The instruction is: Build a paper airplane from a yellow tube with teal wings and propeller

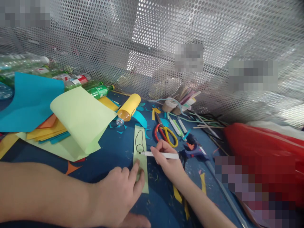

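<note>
A narrow light-green paper strip (143, 171) lies on the blue surface, bearing a black outline of a long rounded loop above a small circle. My left hand (118, 190) rests on its lower part, index finger and thumb apart and pressing it down, the other fingers curled. In my right hand (167, 160), pinched between thumb and fingers, is a white marker (169, 155) held nearly level. Its black tip meets the paper just below the circle. Just beyond this hand lie scissors (171, 136) with one red and one yellow handle.
Coloured paper sheets (80, 117) and plastic bottles (99, 91) fill the left. A yellow-wrapped bottle (130, 106) lies behind the strip. More markers (175, 126), a blue glue gun (193, 152) and a red bag (256, 145) are rightward. Perforated metal mesh (152, 44) rises behind.
</note>
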`<control>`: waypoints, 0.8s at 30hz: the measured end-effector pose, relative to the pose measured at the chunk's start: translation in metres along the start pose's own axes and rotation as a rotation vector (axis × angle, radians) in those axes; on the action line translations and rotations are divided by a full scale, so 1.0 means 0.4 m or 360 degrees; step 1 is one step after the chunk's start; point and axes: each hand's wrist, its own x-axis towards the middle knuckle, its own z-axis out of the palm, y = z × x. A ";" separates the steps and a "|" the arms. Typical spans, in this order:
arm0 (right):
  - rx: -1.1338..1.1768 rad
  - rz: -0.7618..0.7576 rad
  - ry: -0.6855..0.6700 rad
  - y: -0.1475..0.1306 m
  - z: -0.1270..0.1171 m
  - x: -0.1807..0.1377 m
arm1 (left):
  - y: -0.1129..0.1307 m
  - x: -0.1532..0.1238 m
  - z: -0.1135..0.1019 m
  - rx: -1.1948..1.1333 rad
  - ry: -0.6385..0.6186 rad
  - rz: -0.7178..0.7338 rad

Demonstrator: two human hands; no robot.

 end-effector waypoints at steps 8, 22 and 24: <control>-0.0004 0.0017 -0.0055 0.004 0.003 -0.001 | 0.003 0.001 0.010 0.0020 0.0045 0.0008; -0.0041 0.0061 -0.0081 -0.010 0.011 0.003 | -0.001 0.005 0.001 0.0050 0.0016 0.0072; -0.0021 0.0083 -0.0110 -0.013 0.010 0.002 | 0.001 0.005 0.002 0.0074 0.0028 0.0071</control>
